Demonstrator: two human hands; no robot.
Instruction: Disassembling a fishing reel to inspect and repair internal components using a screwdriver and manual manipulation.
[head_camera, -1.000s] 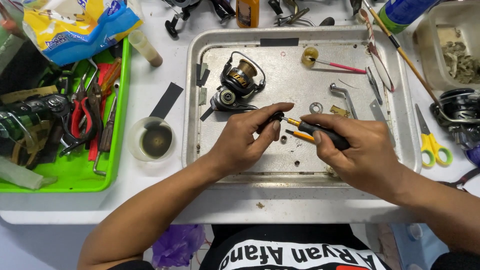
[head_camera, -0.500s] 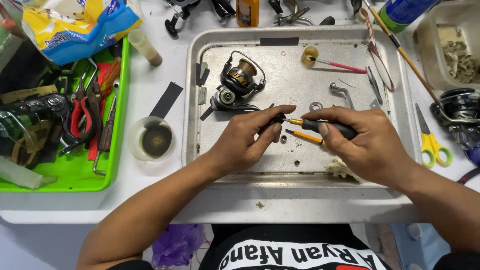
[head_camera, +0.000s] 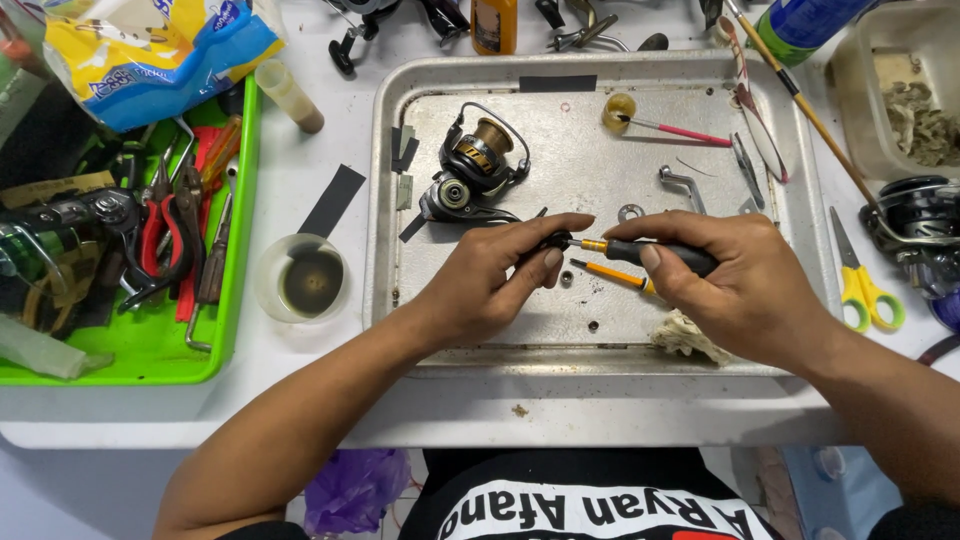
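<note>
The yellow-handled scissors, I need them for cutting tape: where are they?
In the head view the yellow-handled scissors lie on the white table, right of the metal tray, beside the right hand.

Right hand (head_camera: 745, 285) holds screwdriver (head_camera: 650, 252) – tip meets small part pinched in left hand (head_camera: 490, 280), over metal tray (head_camera: 600, 330).

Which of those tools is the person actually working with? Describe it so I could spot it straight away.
Look at the big metal tray in the middle of the table. Over its near half, the right hand grips a small screwdriver whose tip meets the left hand. Its handle is black with an orange collar, unlike the all-orange tool just beneath.
</note>
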